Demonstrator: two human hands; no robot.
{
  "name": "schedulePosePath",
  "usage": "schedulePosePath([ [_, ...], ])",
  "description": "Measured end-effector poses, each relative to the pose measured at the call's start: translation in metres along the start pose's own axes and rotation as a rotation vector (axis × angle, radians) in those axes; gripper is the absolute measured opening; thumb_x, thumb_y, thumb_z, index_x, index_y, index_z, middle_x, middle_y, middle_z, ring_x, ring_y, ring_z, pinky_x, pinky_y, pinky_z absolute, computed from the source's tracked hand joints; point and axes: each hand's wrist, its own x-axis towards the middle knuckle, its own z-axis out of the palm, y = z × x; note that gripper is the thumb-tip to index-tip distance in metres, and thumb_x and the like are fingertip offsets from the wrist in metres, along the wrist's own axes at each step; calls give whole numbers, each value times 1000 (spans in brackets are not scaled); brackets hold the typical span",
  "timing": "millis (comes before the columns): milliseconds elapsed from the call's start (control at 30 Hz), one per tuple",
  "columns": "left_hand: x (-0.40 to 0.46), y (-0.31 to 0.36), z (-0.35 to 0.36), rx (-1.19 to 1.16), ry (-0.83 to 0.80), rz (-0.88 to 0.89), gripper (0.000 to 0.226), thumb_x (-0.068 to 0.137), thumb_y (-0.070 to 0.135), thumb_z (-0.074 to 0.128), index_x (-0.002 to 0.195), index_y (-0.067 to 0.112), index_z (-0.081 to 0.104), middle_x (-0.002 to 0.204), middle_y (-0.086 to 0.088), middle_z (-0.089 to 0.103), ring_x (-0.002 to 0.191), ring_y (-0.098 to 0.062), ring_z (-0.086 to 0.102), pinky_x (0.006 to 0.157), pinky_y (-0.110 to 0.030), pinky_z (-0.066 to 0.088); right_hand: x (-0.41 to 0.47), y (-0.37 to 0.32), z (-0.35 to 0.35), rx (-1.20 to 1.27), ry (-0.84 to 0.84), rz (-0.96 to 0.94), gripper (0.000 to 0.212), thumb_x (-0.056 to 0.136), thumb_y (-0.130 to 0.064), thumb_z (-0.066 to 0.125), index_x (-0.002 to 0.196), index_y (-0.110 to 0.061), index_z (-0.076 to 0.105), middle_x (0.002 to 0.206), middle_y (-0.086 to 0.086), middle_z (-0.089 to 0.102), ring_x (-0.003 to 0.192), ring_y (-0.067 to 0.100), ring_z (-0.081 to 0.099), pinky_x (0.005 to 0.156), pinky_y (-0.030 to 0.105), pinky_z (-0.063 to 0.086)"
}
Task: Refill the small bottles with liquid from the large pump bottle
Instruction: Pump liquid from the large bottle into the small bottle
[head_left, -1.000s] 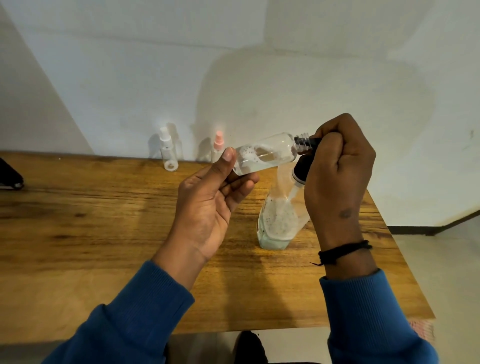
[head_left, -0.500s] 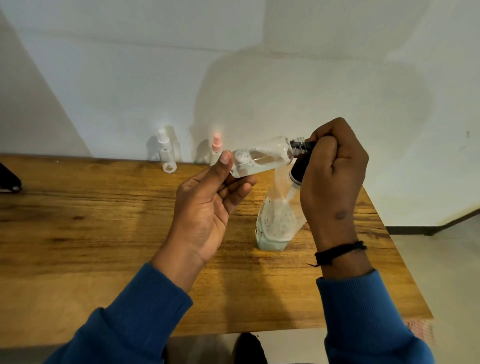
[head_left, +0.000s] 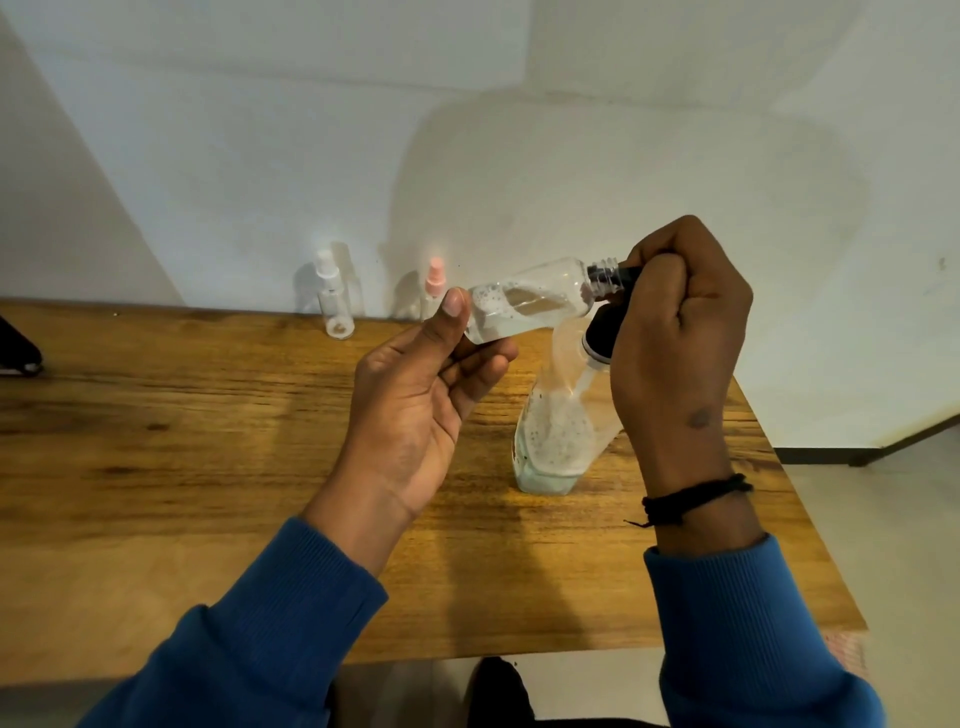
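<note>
Holding a small clear bottle (head_left: 524, 304) nearly level above the desk (head_left: 208, 441), the left hand (head_left: 415, 410) pinches its base so the threaded neck meets the pump nozzle. The right hand (head_left: 675, 332) is curled tight around the large pump bottle's (head_left: 556, 441) head, likely squeezing liquid across. Two more small bottles (head_left: 332, 301) wait by the wall.

Dim, soft wall shadows, wide-angle edge distortion
</note>
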Motion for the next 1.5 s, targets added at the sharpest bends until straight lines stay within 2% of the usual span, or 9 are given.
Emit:
schedulePosePath([
  [167,-1,-1,1,12,6,0,30,74,27,71,94,5,72,89,-15,74,75,-20,72,63,-21,59,-4,0,2,17,29,14,28,89,11,33,75,-7,50,58,-5,40,50,-2,42,48,8,28],
  [300,-1,0,1,4,9,-2,33,75,26,71,98,2,71,91,-16,72,76,-21,72,63,-21,59,-1,-2,0,-2,-3,8,27,90,9,34,75,-7,49,58,-5,40,49,-2,42,47,8,28],
  [600,0,0,0,10,14,-4,29,75,26,71,94,4,72,89,-16,73,76,-21,72,62,-21,59,-5,1,3,23,1,18,28,90,11,33,75,-6,48,51,-12,43,46,-2,42,46,6,27],
  [767,1,0,1,15,8,2,35,75,27,71,100,3,70,93,-17,72,77,-21,72,64,-21,60,-1,-3,2,3,10,-4,28,90,10,33,76,-7,50,57,-6,40,47,-2,43,47,7,27],
  [933,1,0,0,13,4,0,29,76,26,71,93,4,71,89,-15,73,75,-20,72,63,-21,59,-6,1,4,49,21,29,29,90,12,32,76,-6,50,53,-14,43,47,-2,42,47,6,28],
  [1100,1,0,1,14,-1,-1,31,75,28,71,96,5,72,92,-16,73,76,-21,72,63,-21,59,-1,-2,2,-11,3,-5,26,90,8,34,76,-7,50,58,-6,42,49,-1,43,47,9,27],
  [1267,1,0,0,6,4,-1,31,73,27,73,95,5,73,91,-16,73,76,-20,72,63,-21,59,-6,1,4,48,36,25,28,90,11,33,77,-7,50,53,-13,43,48,-2,43,47,6,28],
  [1333,1,0,0,7,6,-5,31,73,27,73,94,4,73,90,-16,73,75,-20,72,63,-21,59,-5,0,3,35,18,24,28,90,12,33,77,-6,51,54,-10,42,48,-2,43,47,5,28],
  [1500,0,1,1,20,-7,-4,26,73,27,72,89,7,75,89,-15,74,75,-20,72,64,-21,60,-2,-2,2,-12,21,-12,26,89,7,34,77,-7,51,61,-6,44,50,-1,43,48,10,28],
])
